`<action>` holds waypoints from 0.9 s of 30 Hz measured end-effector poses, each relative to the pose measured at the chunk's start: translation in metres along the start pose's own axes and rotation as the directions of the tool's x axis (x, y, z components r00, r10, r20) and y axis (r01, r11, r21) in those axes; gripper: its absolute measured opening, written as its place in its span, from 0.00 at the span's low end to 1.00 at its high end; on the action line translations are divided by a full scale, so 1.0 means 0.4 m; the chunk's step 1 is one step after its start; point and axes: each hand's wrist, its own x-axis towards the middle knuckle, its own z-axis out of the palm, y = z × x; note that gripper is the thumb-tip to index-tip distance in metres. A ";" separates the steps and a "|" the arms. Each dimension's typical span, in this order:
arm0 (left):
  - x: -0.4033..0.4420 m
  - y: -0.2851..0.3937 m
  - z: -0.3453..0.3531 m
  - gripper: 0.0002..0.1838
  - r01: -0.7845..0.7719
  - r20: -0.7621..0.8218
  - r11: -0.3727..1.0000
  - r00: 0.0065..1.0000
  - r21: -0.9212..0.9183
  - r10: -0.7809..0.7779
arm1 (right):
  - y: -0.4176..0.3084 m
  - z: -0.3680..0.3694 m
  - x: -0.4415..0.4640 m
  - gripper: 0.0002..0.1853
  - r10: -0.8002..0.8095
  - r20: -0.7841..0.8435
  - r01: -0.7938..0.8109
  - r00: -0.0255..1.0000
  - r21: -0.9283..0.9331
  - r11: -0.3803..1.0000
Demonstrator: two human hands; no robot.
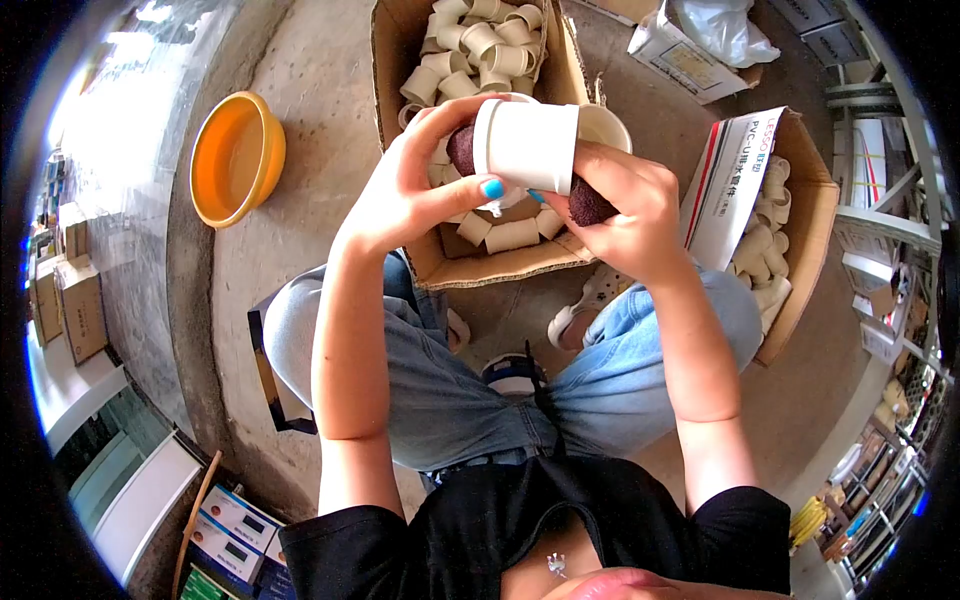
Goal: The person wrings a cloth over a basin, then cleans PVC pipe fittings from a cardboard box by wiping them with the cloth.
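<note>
My left hand is closed round a white plastic pipe fitting, fingers on top and thumb below. My right hand is at the fitting's right side, its fingers closed on a dark maroon cloth. More of that maroon material shows between my left palm and the fitting; I cannot tell whether it is one piece. Right under both hands stands an open cardboard box with many cream pipe fittings in it. A wider cream fitting shows just behind my right hand.
To the right, a second cardboard box holds more fittings. An orange basin rests on the floor at left. Farther back is a white carton with a plastic bag. Metal shelves line the right side.
</note>
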 end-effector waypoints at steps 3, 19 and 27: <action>-0.007 0.004 0.005 0.36 0.029 -0.028 0.999 0.999 0.036 -0.028 | 0.004 -0.001 -0.004 0.16 0.014 0.037 -0.014 0.999 -0.003 1.000; 0.006 0.033 0.029 0.36 -0.253 -0.014 0.559 0.904 0.790 0.427 | -0.023 -0.038 0.029 0.14 0.649 0.528 -0.784 0.547 0.596 0.175; 0.007 0.005 0.018 0.42 -0.102 -0.062 0.987 0.992 0.124 0.110 | -0.026 -0.005 0.001 0.13 0.505 0.154 -0.527 0.849 0.308 0.792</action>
